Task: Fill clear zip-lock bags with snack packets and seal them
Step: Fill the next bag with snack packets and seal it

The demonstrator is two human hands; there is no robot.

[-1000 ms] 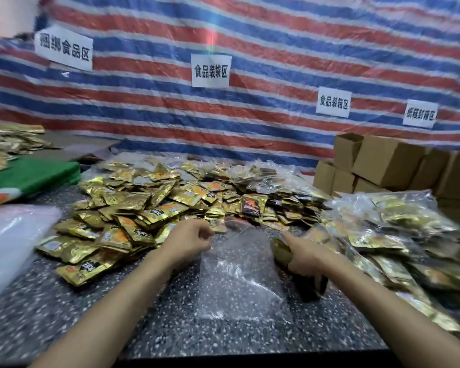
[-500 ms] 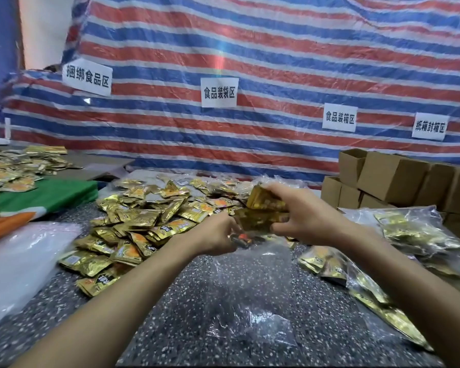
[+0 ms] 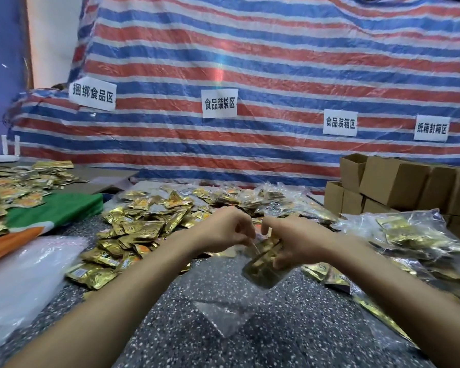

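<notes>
Midway above the speckled table (image 3: 290,330), the left hand (image 3: 223,229) pinches a clear bag (image 3: 223,318) at its mouth. The right hand (image 3: 296,244) grips gold packets (image 3: 262,269) just inside it. Loose packets (image 3: 144,227) crowd beyond the left hand, and filled bags (image 3: 414,235) lie right of the right hand.

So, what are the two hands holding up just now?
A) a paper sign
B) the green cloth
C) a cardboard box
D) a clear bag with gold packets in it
D: the left hand pinches the top edge of the bag and the right hand grips its side, with the packets showing gold through the clear plastic.
</notes>
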